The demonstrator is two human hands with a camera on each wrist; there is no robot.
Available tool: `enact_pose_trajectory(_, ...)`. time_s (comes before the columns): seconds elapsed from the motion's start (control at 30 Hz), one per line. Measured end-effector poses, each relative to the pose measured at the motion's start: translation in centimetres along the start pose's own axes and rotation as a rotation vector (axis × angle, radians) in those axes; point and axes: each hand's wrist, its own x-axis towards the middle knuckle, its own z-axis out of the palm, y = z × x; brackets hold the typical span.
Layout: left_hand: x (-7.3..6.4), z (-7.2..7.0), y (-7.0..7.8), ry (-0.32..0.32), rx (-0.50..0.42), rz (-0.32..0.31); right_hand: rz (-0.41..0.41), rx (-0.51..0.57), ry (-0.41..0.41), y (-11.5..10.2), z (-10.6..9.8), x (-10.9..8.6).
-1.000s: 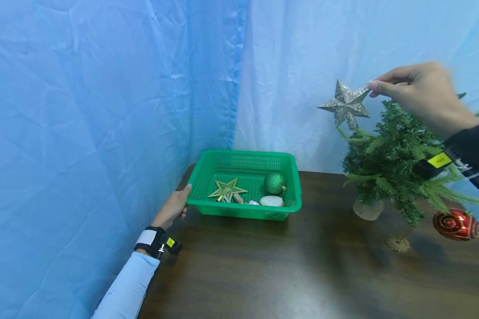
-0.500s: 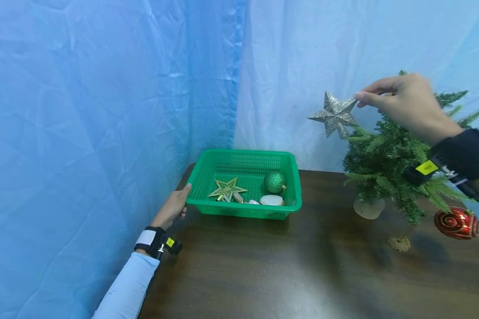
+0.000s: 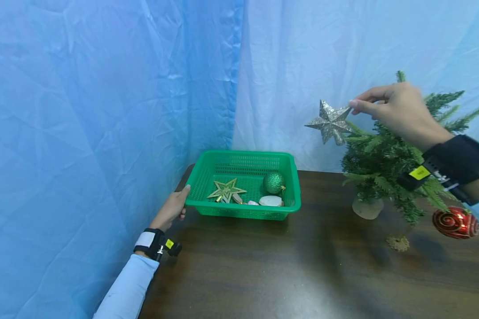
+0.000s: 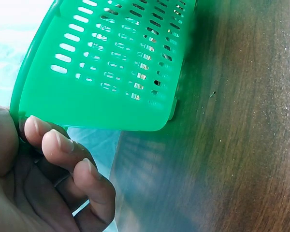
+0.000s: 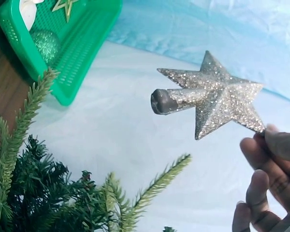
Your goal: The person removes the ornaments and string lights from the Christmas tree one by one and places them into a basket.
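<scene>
My right hand pinches one point of a silver glitter star tree topper and holds it in the air, left of the top of a small artificial Christmas tree. In the right wrist view the topper's hollow socket points left, away from the fingers. With thumb over the rim and fingers curled beneath, my left hand grips the left front corner of a green plastic basket. Inside the basket lie a gold star, a green glitter ball and a white ornament.
The tree stands in a pale base on the dark wooden table. A red swirled bauble hangs low at the tree's right, and a small golden ornament is in front. Blue curtains enclose the left and back.
My right hand has moved left and down with the silver star topper, uncovering the tree's tip. The left hand keeps its grip on the basket, which has stayed in place.
</scene>
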Motion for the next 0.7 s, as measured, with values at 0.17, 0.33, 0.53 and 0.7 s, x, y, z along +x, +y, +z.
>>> enact_pose_trajectory(0.17, 0.9, -0.1, 0.6, -0.012, 0.01, -0.003, 0.021, -0.004, -0.007, 0.5, 0.2, 0.4)
enact_pose_trajectory(0.33, 1.0, 0.0, 0.6, -0.012, 0.026, -0.002, 0.02, -0.018, -0.015, 0.8, 0.5, 0.6)
enact_pose_trajectory(0.53, 1.0, -0.1, 0.5, -0.013, 0.02, 0.006, 0.017, -0.014, -0.016, 0.8, 1.0, 0.5)
enact_pose_trajectory(0.7, 1.1, -0.1, 0.6, -0.013, 0.017, 0.002, 0.018, -0.002, -0.027, 0.4, 1.5, 0.6)
